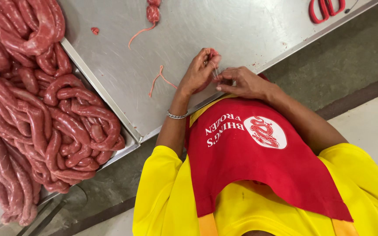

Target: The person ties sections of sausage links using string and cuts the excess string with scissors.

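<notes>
Right at the near edge of the steel table (pixel 241 30), the person's two hands meet. The left hand (pixel 199 73), with a thin metal bracelet (pixel 176 116) at the wrist, has its fingers bunched and pinched on a small reddish sausage end (pixel 214 53). The right hand (pixel 241 83) lies just beside it, partly over the table's edge, with thumb and forefinger nipped on a pale thin thread (pixel 215 71) that runs up to the left fingers. Whether the thread is wound round the sausage end I cannot tell.

That edge runs slantwise, from the tray's corner up to the far right, where red-handled scissors (pixel 324 9) lie close to the rim, well apart from the hands. Between hands and scissors the steel is bare. To the left of the hands a pink scrap of casing (pixel 159 78) lies near, and farther up a short sausage link with a trailing tail (pixel 152 14) and a crumb of meat (pixel 95 30).

A metal tray (pixel 130 140) heaped with coils of raw sausage (pixel 66 122) butts against the table's left side, and the coils bulge over its rim. Grey floor (pixel 346 57) shows beyond the table's edge.
</notes>
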